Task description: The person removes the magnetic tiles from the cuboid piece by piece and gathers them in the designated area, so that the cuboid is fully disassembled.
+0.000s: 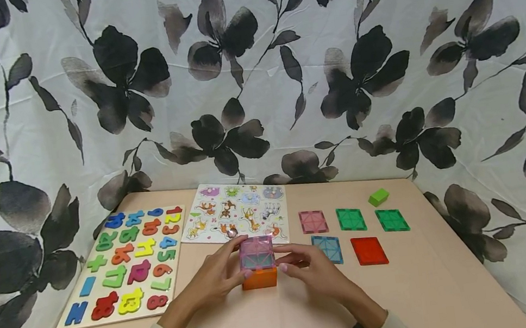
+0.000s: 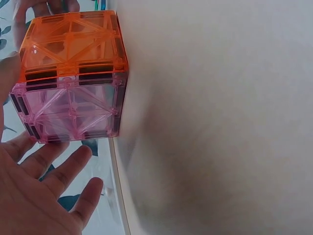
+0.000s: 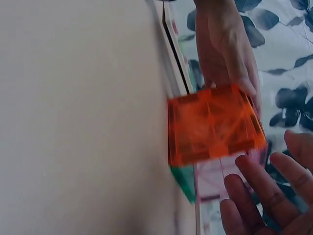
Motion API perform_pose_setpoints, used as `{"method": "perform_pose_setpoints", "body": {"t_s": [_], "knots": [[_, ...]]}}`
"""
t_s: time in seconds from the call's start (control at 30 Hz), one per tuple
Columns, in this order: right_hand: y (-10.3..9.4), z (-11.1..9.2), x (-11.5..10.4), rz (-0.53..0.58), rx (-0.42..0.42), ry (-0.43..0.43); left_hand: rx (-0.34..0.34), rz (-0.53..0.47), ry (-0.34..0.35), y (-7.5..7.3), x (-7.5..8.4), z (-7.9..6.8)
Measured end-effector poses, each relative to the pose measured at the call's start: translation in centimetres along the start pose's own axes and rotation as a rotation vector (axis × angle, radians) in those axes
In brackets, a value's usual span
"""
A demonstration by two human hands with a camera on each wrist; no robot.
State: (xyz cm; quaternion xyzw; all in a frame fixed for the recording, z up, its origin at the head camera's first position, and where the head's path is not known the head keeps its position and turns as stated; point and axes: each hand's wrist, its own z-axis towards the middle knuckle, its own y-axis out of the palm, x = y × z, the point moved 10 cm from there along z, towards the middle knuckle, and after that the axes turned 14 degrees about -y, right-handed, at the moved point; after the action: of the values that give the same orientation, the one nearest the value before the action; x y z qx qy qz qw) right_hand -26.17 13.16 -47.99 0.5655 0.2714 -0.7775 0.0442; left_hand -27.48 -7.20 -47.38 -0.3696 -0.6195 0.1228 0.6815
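A cube of see-through magnetic tiles (image 1: 256, 253) stands on the table in front of me. Its front face is orange (image 2: 73, 41), and its top is pink (image 1: 255, 246). My left hand (image 1: 214, 273) holds the cube's left side, thumb by the front edge and index finger along the top's back corner; its other fingers (image 2: 68, 169) are spread. On the opposite side, my right hand (image 1: 312, 267) has its index finger at the upper right edge. The right fingers (image 3: 269, 196) are loosely extended beside the cube's pink side, not wrapped round it.
Flat tiles lie to the right: pink (image 1: 313, 222), blue (image 1: 326, 249), red (image 1: 369, 251) and two green (image 1: 351, 219). Behind them sits a small green block (image 1: 378, 197). A letter and number board (image 1: 77, 319) lies left; an animal picture board (image 1: 215, 213) lies behind the cube.
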Motion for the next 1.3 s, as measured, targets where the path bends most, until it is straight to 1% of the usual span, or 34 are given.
{"method": "perform_pose_setpoints", "body": {"t_s": [0.07, 0.17, 0.33, 0.43, 0.57, 0.7, 0.93, 1.0, 1.1, 1.2, 1.3], "knots": [[0.8, 0.6, -0.2, 0.024, -0.004, -0.004, -0.004, 0.0, -0.002, 0.1, 0.0, 0.0], [1.1, 1.1, -0.3, 0.039, 0.029, -0.009, -0.002, 0.005, -0.003, 0.1, 0.0, 0.1], [0.9, 1.6, -0.5, 0.028, 0.09, -0.012, 0.007, 0.011, 0.009, 0.0, 0.1, 0.1], [0.8, 1.8, -0.7, 0.045, 0.122, -0.011, 0.011, 0.014, 0.008, -0.1, 0.1, 0.1], [0.7, 2.2, -1.4, 0.067, 0.164, -0.024, 0.013, 0.01, 0.006, -0.3, 0.0, 0.1], [0.4, 2.4, -2.2, 0.054, 0.204, -0.039, 0.015, 0.014, 0.007, -0.4, 0.0, 0.2], [-0.1, 1.9, -2.9, 0.051, 0.268, -0.007, -0.005, -0.003, -0.014, -0.2, -0.1, 0.2], [-0.5, 1.7, -3.1, 0.064, 0.285, -0.004, -0.005, -0.003, -0.017, -0.2, -0.1, 0.2], [-1.5, 1.3, -3.2, 0.088, 0.317, -0.005, -0.004, 0.004, -0.023, -0.2, -0.2, 0.2], [-3.0, 0.7, -3.0, 0.088, 0.353, 0.0, -0.01, 0.008, -0.038, -0.1, -0.3, 0.3], [-4.8, -0.2, -2.4, 0.051, 0.385, 0.028, -0.015, 0.008, -0.048, 0.0, -0.4, 0.3]]}}
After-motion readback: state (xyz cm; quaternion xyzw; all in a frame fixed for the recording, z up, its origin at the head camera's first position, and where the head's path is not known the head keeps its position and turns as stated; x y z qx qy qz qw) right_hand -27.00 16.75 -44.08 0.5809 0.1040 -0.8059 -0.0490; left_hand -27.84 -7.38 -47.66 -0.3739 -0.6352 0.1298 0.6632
